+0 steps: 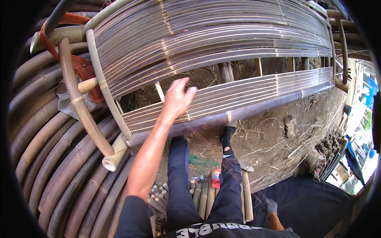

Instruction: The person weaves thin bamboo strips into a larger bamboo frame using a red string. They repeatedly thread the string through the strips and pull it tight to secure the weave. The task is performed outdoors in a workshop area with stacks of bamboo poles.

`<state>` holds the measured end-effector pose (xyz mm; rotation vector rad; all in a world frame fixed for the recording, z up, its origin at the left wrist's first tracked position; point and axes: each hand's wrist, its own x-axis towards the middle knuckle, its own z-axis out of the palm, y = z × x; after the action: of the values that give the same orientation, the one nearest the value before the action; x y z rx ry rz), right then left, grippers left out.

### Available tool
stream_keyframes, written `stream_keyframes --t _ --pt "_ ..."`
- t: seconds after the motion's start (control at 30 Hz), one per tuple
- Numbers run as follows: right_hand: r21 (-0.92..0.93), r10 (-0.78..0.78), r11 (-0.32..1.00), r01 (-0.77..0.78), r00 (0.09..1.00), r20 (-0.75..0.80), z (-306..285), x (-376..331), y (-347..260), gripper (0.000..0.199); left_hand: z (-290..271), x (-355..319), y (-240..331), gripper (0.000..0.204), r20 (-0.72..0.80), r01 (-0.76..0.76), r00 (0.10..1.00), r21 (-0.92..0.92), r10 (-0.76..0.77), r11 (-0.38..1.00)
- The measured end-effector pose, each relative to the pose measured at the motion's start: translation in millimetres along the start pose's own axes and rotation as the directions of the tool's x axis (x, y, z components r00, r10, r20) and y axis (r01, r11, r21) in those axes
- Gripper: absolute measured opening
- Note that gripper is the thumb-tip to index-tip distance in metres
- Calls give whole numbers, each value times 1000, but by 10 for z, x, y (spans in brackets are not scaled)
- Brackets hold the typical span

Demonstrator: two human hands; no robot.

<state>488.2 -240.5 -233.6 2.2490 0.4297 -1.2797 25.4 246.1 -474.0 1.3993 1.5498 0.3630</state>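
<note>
In front of me stretches a bamboo bench frame (pixel 222 95) topped with rows of narrow dark bamboo slats (pixel 214 41). A long gap runs between the wide far band of slats and the narrower near band (pixel 254 88). My bare left hand (pixel 178 100) is over the near band close to its left end, fingers apart, holding nothing I can see. Whether it touches the slats is unclear. Low on the right, beside my leg, is my right hand (pixel 270 207) in a grey glove. It is small and dim, and its fingers cannot be made out.
Thick bamboo poles (pixel 59 158) are stacked on the left. An orange-red strap (pixel 81 69) hangs by the frame's left post. Cut bamboo lengths (pixel 204 194) and a red cup-like container (pixel 215 177) lie near my legs. A bundle of bamboo tubes (pixel 332 148) sits at right.
</note>
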Motion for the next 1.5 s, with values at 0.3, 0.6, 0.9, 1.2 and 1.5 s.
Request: stream_keyframes --t 0.3,0.6,0.9,1.2,1.5 --pt "-451 30 892 44 987 156 115 52 2169 33 759 560 -83 20 169 323 939 -140 -298 936" --pt "-391 178 890 -235 968 -178 224 575 -620 52 -788 -66 -484 10 -391 -205 707 -911 -589 359" --pt "-270 -844 508 818 410 -346 590 124 -4709 58 -609 -467 -1362 52 -203 88 979 364 -13 927" --pt "-514 -877 477 713 426 -223 1507 238 -5654 27 -525 -416 -1269 52 157 102 974 332 -161 938" --pt "291 -499 866 407 743 446 880 -102 -5836 39 -665 -379 -1276 73 337 82 921 328 -198 941"
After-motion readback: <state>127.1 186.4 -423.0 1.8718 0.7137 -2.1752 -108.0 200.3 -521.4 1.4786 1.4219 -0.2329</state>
